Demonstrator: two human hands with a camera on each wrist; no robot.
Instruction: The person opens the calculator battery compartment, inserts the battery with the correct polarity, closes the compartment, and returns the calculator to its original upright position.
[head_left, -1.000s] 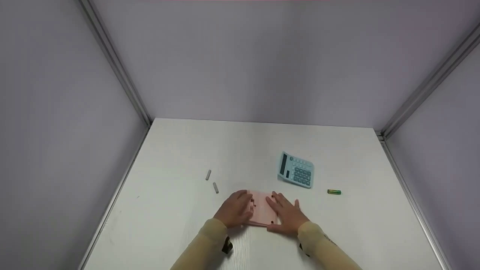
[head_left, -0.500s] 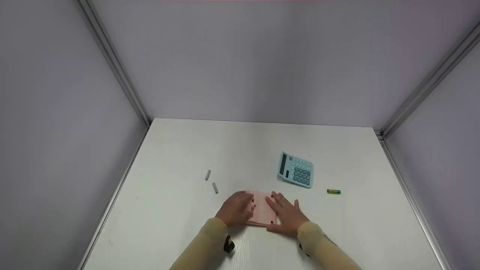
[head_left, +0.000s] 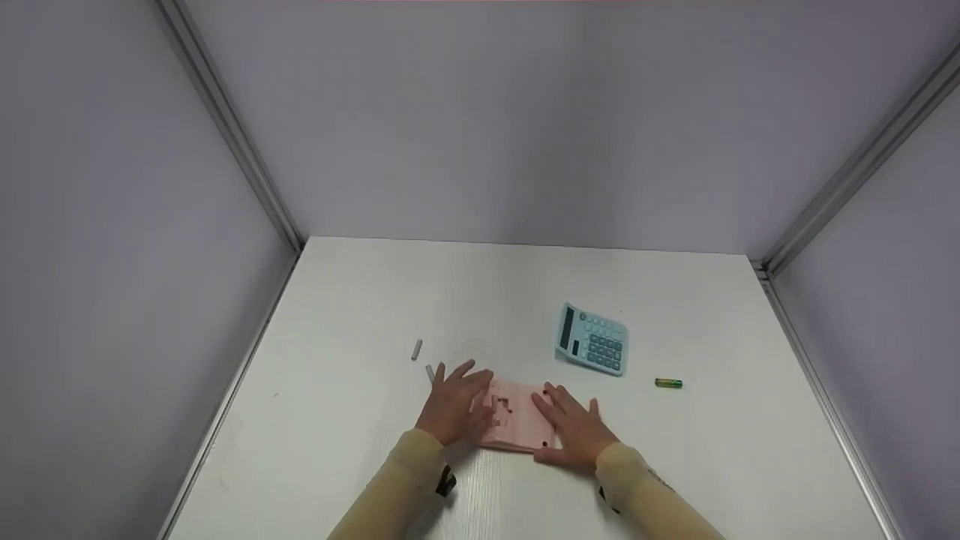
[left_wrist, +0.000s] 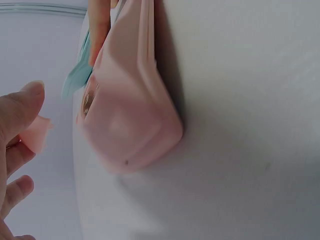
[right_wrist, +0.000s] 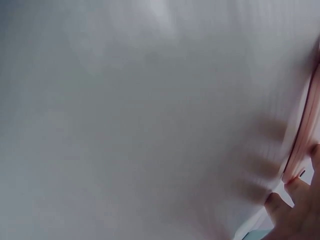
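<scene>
A pink calculator-like device (head_left: 521, 433) lies back side up on the white table, dark screw holes at its corners and an uncovered battery compartment (head_left: 501, 406) near its left end. Just off that end, my left hand (head_left: 448, 409) pinches a small pink battery cover (left_wrist: 36, 134) between thumb and finger; the left wrist view shows it apart from the device. My right hand (head_left: 576, 433) rests on the device's right end with straight, spread fingers, the thumb by the near edge. In the right wrist view only the device's edge (right_wrist: 306, 120) and some fingers (right_wrist: 297, 187) show.
Beyond the device lies a light blue calculator (head_left: 592, 341), keys up. A green battery (head_left: 668, 383) is to its right. Two grey batteries lie at the left, one (head_left: 417, 350) in full view, the other (head_left: 430, 372) partly behind my left fingers. Grey walls (head_left: 480, 135) enclose the table.
My left hand has moved left off the device with the battery cover, and the compartment beneath now shows. The right hand has stayed in place.
</scene>
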